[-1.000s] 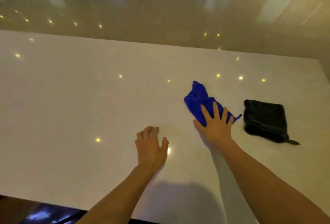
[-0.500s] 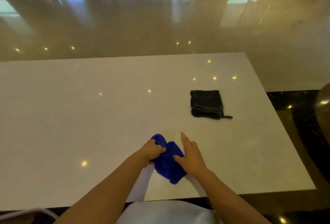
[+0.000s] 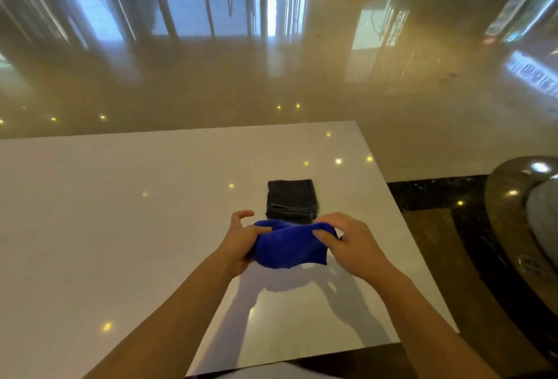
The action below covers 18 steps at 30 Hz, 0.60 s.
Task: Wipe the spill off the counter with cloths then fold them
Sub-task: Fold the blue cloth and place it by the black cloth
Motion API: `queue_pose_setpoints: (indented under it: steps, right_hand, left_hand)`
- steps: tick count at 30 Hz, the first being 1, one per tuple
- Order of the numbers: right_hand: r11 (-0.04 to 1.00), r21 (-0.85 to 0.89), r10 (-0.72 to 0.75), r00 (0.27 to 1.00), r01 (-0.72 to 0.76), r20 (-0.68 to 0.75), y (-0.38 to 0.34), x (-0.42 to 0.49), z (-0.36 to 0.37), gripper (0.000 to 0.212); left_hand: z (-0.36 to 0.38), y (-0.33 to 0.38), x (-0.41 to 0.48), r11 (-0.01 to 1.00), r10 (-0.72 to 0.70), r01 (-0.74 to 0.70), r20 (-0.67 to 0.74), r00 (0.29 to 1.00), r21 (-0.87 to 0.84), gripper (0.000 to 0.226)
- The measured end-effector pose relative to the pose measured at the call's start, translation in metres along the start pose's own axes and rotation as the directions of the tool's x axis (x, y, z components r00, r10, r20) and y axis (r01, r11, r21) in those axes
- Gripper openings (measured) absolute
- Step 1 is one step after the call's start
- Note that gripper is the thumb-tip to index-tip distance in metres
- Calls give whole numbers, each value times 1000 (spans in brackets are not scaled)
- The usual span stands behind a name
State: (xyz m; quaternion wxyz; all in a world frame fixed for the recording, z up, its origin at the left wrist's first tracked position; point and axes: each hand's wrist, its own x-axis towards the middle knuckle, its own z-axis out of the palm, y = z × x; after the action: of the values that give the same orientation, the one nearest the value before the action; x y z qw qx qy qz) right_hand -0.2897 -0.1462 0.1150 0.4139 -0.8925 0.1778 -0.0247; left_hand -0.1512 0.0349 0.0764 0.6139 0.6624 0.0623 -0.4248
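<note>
A blue cloth (image 3: pixel 291 247) hangs just above the white counter (image 3: pixel 120 227), stretched between both hands. My left hand (image 3: pixel 241 239) pinches its left end and my right hand (image 3: pixel 350 242) pinches its right end. Its shadow falls on the counter below. A black cloth (image 3: pixel 291 198), folded into a neat square, lies flat on the counter just beyond the blue one. I see no spill on the glossy surface.
The counter's right edge (image 3: pixel 416 257) runs close beside my right hand, its near edge (image 3: pixel 302 360) at the bottom. A dark rounded object (image 3: pixel 519 212) stands at the far right, past the counter. Polished floor (image 3: pixel 271 61) stretches beyond.
The right hand was wiping with the blue cloth flat on the counter. Both hands then gathered it, and now they hold it lifted and spread. The camera view has tilted up.
</note>
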Motion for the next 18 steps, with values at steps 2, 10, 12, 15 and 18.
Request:
queue_pose_setpoints:
  steps: [2, 10, 12, 15, 18]
  right_hand:
    - [998, 56, -15, 998, 19, -67, 2, -6, -26, 16]
    - [978, -41, -210, 974, 207, -91, -15, -4, -115, 21]
    - [962, -124, -256, 963, 245, -81, -20, 4, -128, 16]
    - [947, -167, -293, 951, 274, -102, -25, 13, -140, 18]
    - [914, -223, -375, 915, 339, -145, -31, 14, -148, 18]
  left_hand:
    - [17, 7, 0, 975, 147, -133, -68, 987, 175, 32]
    - [61, 29, -11, 483, 219, -362, 290, 931, 797, 45]
    - [78, 28, -12, 408, 236, -463, 399, 886, 787, 44]
    - [101, 24, -5, 199, 325, -465, 389, 862, 863, 37]
    - [110, 22, 7, 362, 291, -498, 412, 864, 788, 41]
